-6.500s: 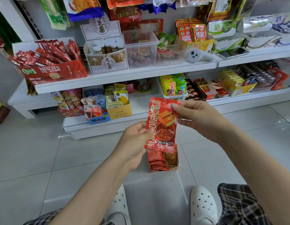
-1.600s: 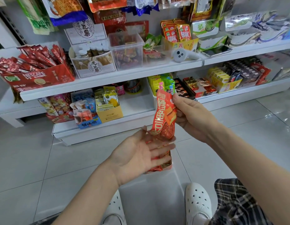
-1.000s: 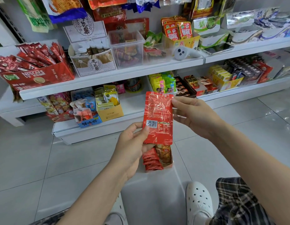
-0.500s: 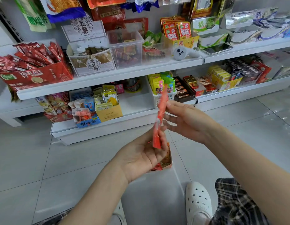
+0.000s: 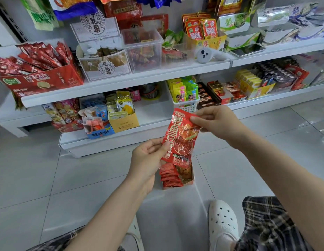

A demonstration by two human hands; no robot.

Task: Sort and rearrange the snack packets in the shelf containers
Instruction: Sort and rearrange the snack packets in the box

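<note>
Both hands are pinching one red packet (image 5: 179,140) above its box (image 5: 177,176).
The left hand (image 5: 146,156) is nipping the lower edge and the right hand (image 5: 214,122) the top corner; the slick foil could be slipping free.

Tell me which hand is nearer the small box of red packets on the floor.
Left. The left hand is just above-left of the small box, pinching the red packet at its lower edge; the right hand pinches its top corner, higher up.
</note>
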